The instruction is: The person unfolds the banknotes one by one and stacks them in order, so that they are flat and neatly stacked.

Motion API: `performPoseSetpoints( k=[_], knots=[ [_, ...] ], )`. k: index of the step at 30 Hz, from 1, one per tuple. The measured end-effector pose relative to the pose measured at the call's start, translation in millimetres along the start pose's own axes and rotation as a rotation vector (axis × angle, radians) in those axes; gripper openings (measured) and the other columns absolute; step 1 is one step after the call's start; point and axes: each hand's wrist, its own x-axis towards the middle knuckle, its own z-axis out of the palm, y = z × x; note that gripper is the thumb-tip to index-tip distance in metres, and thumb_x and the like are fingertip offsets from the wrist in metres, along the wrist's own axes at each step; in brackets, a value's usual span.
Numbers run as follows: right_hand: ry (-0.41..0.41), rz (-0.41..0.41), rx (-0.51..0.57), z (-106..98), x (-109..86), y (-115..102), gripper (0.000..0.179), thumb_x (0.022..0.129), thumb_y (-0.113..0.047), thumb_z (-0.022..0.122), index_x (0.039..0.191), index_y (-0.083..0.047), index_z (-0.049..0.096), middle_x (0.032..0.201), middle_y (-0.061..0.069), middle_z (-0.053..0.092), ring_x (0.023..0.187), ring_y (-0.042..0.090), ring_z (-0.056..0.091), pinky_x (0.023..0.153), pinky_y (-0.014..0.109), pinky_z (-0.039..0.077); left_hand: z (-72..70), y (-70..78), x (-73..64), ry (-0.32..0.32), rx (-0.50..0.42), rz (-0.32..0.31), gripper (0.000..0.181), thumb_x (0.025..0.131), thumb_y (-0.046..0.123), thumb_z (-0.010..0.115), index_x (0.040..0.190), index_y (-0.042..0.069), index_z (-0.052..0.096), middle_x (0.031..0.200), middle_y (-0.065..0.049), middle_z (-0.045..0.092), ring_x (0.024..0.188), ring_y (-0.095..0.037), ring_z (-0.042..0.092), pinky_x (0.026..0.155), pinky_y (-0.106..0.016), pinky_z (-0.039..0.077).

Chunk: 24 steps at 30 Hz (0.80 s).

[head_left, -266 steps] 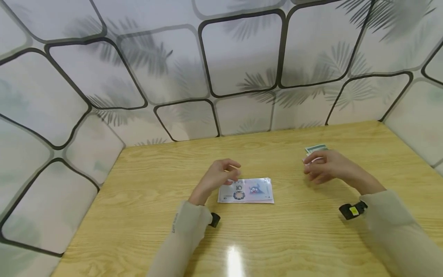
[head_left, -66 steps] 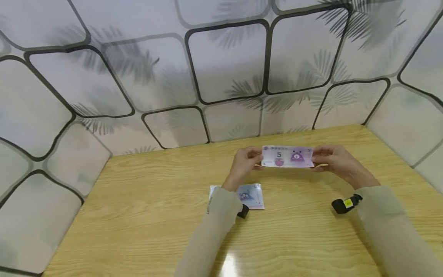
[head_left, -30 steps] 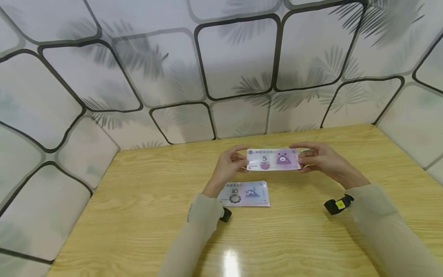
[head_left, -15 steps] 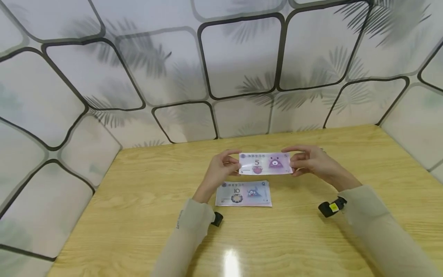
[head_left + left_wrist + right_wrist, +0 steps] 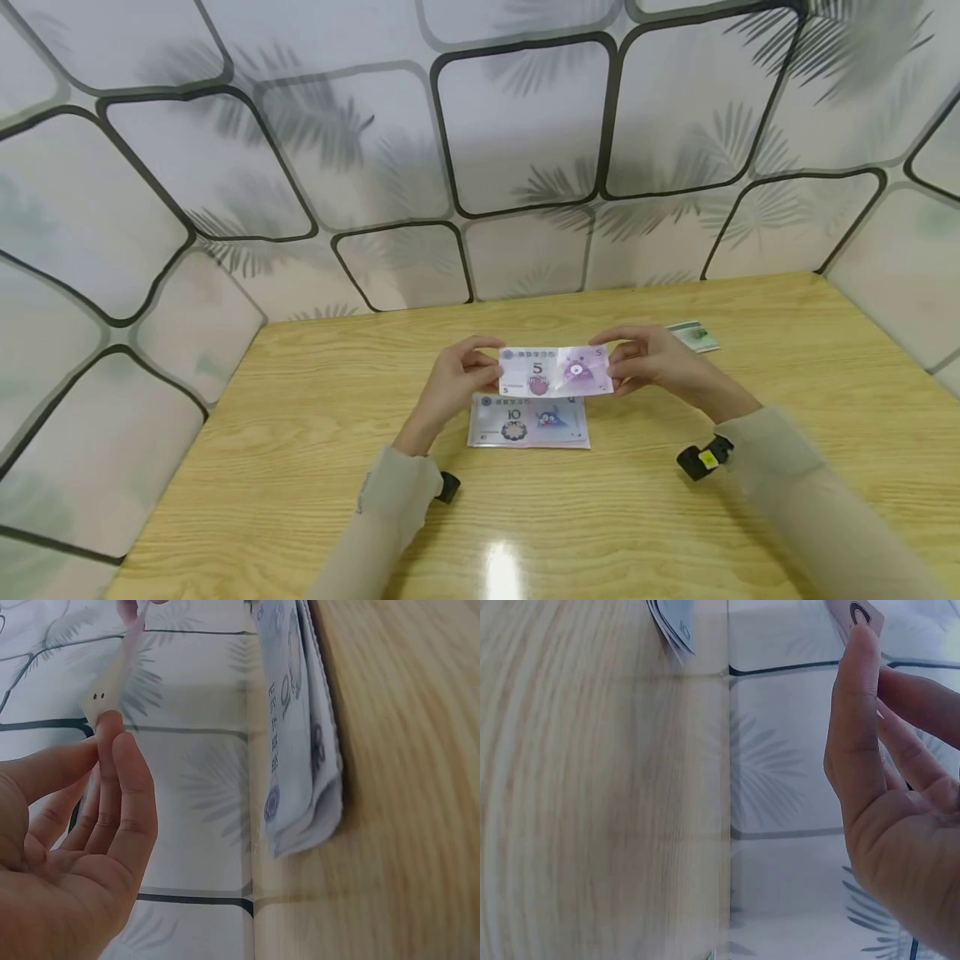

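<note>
A purple play banknote (image 5: 557, 372) marked 5 is stretched between my two hands, above the table and just behind a stack of bluish play banknotes (image 5: 529, 423) marked 10. Its left end is pinched by my left hand (image 5: 452, 385) between thumb and fingers. At the other end my right hand (image 5: 663, 367) pinches the note the same way. In the left wrist view the stack (image 5: 296, 735) shows several layered notes with slightly uneven edges. The lower edge of the 5 note overlaps the stack's top edge in the head view.
A green-and-white note (image 5: 694, 336) lies on the wooden table (image 5: 300, 467) behind my right hand, partly hidden by it. A patterned wall panel (image 5: 525, 125) closes off the back, with similar panels at both sides.
Earlier my hands were apart, the right one at the far notes; both then held the 5 note. Over the last second they carried it left and toward me, to the stack, uncovering the green note.
</note>
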Motion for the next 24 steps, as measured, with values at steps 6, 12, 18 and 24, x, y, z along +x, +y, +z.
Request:
performPoseSetpoints(
  k=[6,12,18,24],
  knots=[
    [-0.038,0.015,-0.046,9.1,7.4,5.6,0.047,0.094,0.007,0.062,0.136,0.019,0.046,0.086,0.013,0.067,0.071,0.018,0.069,0.07,0.042,0.062,-6.9,-3.9,-5.4,-0.008,0.04,-0.025,0.032,0.093,-0.008,0.066,0.126,-0.005,0.064,0.096,-0.017,0.069,0.071,-0.017,0.066,0.075,-0.042,0.062],
    [-0.053,0.03,-0.07,13.7,12.1,7.6,0.044,0.093,0.009,0.062,0.134,0.019,0.048,0.082,0.014,0.066,0.068,0.017,0.067,0.066,0.04,0.062,-11.6,-7.5,-8.6,-0.037,0.055,-0.016,0.03,0.094,-0.009,0.065,0.124,-0.008,0.064,0.095,-0.017,0.068,0.073,-0.018,0.066,0.075,-0.041,0.062],
    [-0.096,0.068,-0.066,22.3,17.6,10.6,0.042,0.091,0.011,0.062,0.13,0.019,0.048,0.078,0.011,0.065,0.067,0.017,0.066,0.065,0.037,0.062,-17.2,-8.9,-13.5,-0.063,0.107,-0.028,0.027,0.094,-0.009,0.065,0.121,-0.008,0.065,0.092,-0.014,0.069,0.074,-0.017,0.066,0.075,-0.04,0.062],
    [-0.144,0.114,-0.112,29.4,23.0,14.2,0.038,0.09,0.01,0.061,0.126,0.015,0.051,0.074,0.009,0.064,0.065,0.016,0.064,0.062,0.032,0.061,-22.2,-12.5,-16.6,-0.086,0.145,-0.046,0.025,0.094,-0.01,0.064,0.118,-0.007,0.065,0.091,-0.014,0.068,0.074,-0.018,0.067,0.074,-0.038,0.062]
  ],
)
